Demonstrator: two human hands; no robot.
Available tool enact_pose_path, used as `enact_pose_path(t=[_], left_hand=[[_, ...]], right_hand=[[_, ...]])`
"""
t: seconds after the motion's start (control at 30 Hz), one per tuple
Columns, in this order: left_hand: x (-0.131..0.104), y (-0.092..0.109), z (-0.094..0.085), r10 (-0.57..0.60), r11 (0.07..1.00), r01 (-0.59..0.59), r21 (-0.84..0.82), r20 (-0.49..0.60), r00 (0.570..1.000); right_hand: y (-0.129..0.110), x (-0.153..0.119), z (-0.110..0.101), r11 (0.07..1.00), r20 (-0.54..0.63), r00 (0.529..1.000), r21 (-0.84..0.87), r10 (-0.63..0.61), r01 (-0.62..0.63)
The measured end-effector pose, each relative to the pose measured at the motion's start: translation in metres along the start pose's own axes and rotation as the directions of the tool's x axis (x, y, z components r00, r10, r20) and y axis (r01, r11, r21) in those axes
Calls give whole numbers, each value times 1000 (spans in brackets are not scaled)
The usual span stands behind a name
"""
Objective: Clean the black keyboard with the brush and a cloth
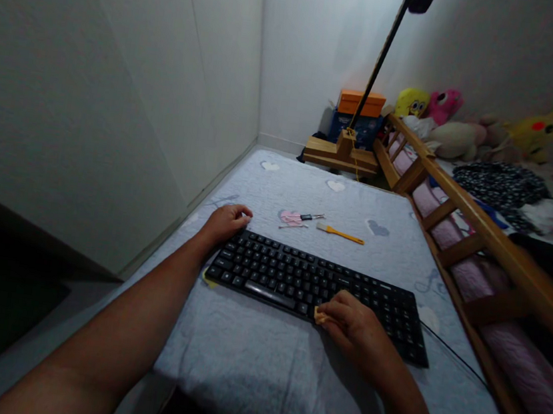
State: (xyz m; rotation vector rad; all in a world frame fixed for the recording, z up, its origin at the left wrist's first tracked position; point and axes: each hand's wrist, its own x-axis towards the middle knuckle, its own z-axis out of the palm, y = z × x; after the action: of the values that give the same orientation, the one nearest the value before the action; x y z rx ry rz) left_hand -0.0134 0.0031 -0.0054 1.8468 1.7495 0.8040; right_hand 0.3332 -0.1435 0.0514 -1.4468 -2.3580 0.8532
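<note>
A black keyboard (pixel 273 270) lies at a slant on the light blue patterned cloth (pixel 239 350). My left hand (pixel 225 222) rests at its far left corner, fingers partly bent and slightly apart, with nothing visible in them. Over the keyboard's near edge, right of the space bar, my right hand (pixel 350 322) is closed on a small crumpled yellow-orange cloth (pixel 321 316). The cloth touches the keys there; most of it is hidden by the fingers. Beyond the keyboard lie a brush with a yellow handle (pixel 346 235) and several thin tools (pixel 300 218).
The keyboard cable (pixel 454 354) runs off to the right. A wooden bed rail (pixel 476 258) borders the right side, with plush toys (pixel 445 107) behind it. White cupboard doors (pixel 160 85) stand at the left. A lamp pole on a wooden base (pixel 341 151) stands at the far end.
</note>
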Motion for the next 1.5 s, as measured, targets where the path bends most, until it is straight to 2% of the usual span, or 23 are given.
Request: enact_pose_path(t=[0.17, 0.23, 0.3, 0.37, 0.47, 0.6, 0.83, 1.17, 1.37, 1.5], left_hand=[[-1, 1, 1, -6, 1000, 6, -10, 2, 1000], [0, 1, 1, -5, 1000, 5, -10, 0, 1000], [0, 1, 1, -3, 1000, 3, -9, -4, 1000], [0, 0, 1, 1, 1000, -1, -11, -6, 1000], [0, -1, 1, 7, 1000, -7, -19, -5, 1000], [0, -1, 2, 7, 1000, -7, -12, -3, 1000], [0, -2, 2, -2, 1000, 2, -8, 3, 1000], [0, 2, 1, -3, 1000, 3, -3, -2, 1000], [-1, 3, 1, -16, 1000, 16, -5, 1, 1000], [-1, 2, 2, -16, 1000, 16, -21, 7, 1000]], right_hand=[[-6, -6, -12, 1000, 152, 988, -4, -9, 10], [-6, -5, -19, 1000, 178, 984, -13, -18, 20], [-3, 1, -25, 999, 126, 992, -48, -13, 19], [2, 10, -29, 995, -4, 1000, -99, 14, -14], [12, 28, -29, 986, -186, 981, -147, 57, -85], [26, 46, -21, 974, -267, 962, -199, 55, -110], [35, 43, -11, 975, -211, 975, -198, 62, -105], [16, 13, -13, 996, -76, 997, -82, 15, -21], [9, -3, -10, 999, -7, 1000, -43, 27, -28], [3, -13, -15, 1000, 91, 996, -23, 10, -8]])
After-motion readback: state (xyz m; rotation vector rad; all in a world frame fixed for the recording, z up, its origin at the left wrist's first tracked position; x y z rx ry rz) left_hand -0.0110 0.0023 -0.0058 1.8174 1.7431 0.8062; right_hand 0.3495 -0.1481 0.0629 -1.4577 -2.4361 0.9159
